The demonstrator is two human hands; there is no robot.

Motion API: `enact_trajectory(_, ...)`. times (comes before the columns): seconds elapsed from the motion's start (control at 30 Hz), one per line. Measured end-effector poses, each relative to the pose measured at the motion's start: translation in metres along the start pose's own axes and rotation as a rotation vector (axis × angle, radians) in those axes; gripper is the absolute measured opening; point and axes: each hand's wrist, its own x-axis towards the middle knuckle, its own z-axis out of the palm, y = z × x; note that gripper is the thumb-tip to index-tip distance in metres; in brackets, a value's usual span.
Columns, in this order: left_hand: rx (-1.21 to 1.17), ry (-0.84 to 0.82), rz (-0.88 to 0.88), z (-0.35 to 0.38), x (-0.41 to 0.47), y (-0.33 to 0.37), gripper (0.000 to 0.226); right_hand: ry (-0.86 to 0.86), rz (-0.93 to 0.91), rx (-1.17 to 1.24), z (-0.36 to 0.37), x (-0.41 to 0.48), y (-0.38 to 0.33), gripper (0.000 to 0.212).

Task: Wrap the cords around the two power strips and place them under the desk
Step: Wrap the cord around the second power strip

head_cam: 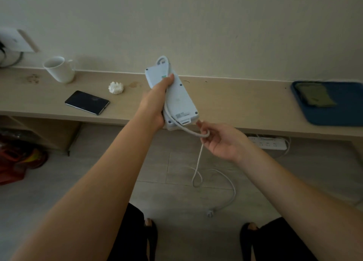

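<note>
Gripping the white power strip point(177, 95) back-side up above the desk point(225, 103), the left hand point(157, 101) closes around its edge; just below, the right hand point(218, 141) pinches its cord point(198, 158), which trails to the floor. A second power strip point(268, 143) lies under the desk beyond the right fingers.

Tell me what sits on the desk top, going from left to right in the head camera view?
White mug → dark phone → crumpled white tissue → blue tray at the far right. I left out the power strip held in the left hand, since it is above the desk, not on it.
</note>
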Motion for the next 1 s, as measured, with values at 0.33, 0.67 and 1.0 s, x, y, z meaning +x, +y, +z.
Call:
enact_trajectory(0.33,0.346,0.063,0.164,-0.025,0.007,0.000,0.046,-0.373,-0.574,-0.518,-0.004,-0.002,-0.026,0.031)
enact_trajectory(0.67,0.497,-0.036,0.131,0.011,-0.002,-0.038,0.056,-0.132,-0.794,-0.938,-0.004,0.002,-0.022,0.039)
enact_trajectory(1.0,0.402,-0.122,0.142,0.017,-0.006,-0.047,0.046,-0.044,-0.938,-1.399,-0.003,0.000,-0.002,0.038)
